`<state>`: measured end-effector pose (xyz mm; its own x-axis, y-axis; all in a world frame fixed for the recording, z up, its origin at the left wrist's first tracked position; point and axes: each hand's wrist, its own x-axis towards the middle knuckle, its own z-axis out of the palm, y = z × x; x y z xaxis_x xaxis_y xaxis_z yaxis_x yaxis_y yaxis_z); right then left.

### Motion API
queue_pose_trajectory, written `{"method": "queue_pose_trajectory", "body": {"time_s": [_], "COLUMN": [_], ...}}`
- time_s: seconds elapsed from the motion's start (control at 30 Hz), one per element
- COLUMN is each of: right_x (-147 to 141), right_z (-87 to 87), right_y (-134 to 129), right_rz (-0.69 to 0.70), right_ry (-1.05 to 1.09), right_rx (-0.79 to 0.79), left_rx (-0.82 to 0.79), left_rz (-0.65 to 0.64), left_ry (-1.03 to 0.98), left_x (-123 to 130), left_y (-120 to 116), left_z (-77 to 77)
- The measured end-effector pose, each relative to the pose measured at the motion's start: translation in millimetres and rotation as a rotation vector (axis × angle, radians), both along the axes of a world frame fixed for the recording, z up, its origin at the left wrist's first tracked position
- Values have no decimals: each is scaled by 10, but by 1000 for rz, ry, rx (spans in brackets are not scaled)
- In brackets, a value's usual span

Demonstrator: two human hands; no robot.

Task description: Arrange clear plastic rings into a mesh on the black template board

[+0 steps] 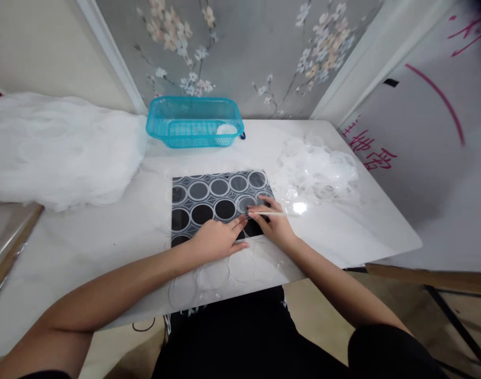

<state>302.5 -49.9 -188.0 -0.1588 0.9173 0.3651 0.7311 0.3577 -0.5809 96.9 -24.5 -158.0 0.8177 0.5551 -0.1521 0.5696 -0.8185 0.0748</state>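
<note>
"Your sheet point(225, 209)?"

"On the white table point(86, 239) before the basket point(195, 141), flowered panel point(234, 58) beyond. Your left hand point(219, 237) lies fingers-outstretched on the sheet; your right hand point(277, 227) pinches a stick point(270, 213), tip indistinct."

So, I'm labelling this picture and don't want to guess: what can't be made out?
All in the head view:
Black-and-grey circle-patterned flat sheet: part of its lower area, covered by the left hand.
Thin white stick in the right hand: its tip, too small and blurred.
White round object in the turquoise plastic basket: what it is, blurred.
Filmy white heap: far end, cut off by the left edge.
</note>
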Motion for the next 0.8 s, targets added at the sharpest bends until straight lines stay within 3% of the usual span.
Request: {"method": "queue_pose_trajectory", "body": {"time_s": [0.1,0.2,0.27,0.33,0.43,0.63,0.8], "right_x": [-31,5,99,231,404,408,308], "right_z": [0,73,159,249,307,89,57], "right_y": [-40,147,356,516,498,48,44], "right_rz": [80,102,-10,-216,-426,-219,-191], "right_ry": [-281,-376,-321,-199,4,222,369], "right_rx": [76,118,162,224,287,35,-106], "left_rx": [-49,-71,-70,-72,-75,-15,83], "left_rz": [-17,-48,-55,-43,-24,-22,-62], "left_ry": [-24,-54,-57,-47,-35,-107,-34], "left_x": [1,4,1,-7,-23,136,444], "left_y": [44,81,92,97,108,144,114], "left_z": [12,40,57,74,110,167,149]}}
